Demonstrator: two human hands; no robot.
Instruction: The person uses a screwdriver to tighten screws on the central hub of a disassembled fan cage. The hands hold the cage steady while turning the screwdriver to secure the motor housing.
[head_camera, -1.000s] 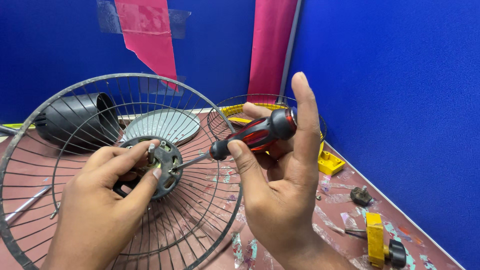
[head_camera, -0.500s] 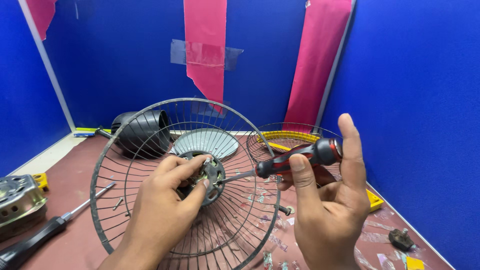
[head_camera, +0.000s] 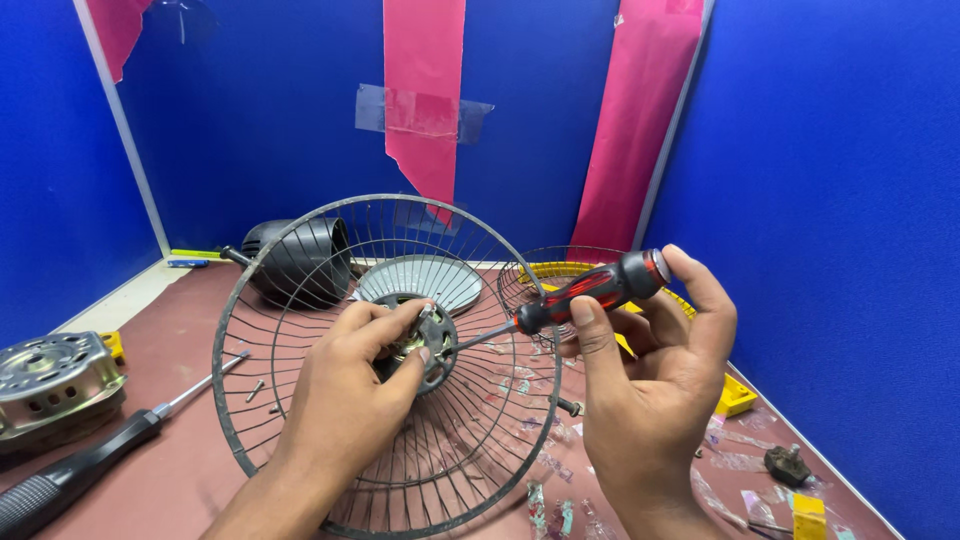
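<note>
The brown table (head_camera: 200, 400) stood boxed in by blue walls (head_camera: 830, 200) hung with taped pink strips (head_camera: 425, 90). Tilted up on it, leaning toward the person, was a round wire fan guard (head_camera: 300, 290), its lower rim on the table surface. Behind it lay a black ribbed motor cover (head_camera: 300, 255) on its side, a grey dish-shaped plate (head_camera: 440, 280), and a second, smaller wire guard (head_camera: 560, 275) over something yellow. At the far left sat a silver motor (head_camera: 55, 375), and just beside it a long screwdriver with a black handle (head_camera: 85, 465) lay flat. The left hand (head_camera: 345, 400) reached to the middle of the big guard, its fingers closed around the round metal hub (head_camera: 425, 335) there. The right hand (head_camera: 650, 385) held a red and black screwdriver (head_camera: 590, 290) with thumb and fingers wrapped on the handle, the shaft slanting down-left so its tip met the hub. A yellow block (head_camera: 737, 397) rested near the right wall, with a small dark knob (head_camera: 787, 465) nearer the front and a loose screw (head_camera: 570, 406) beside the guard's rim.
</note>
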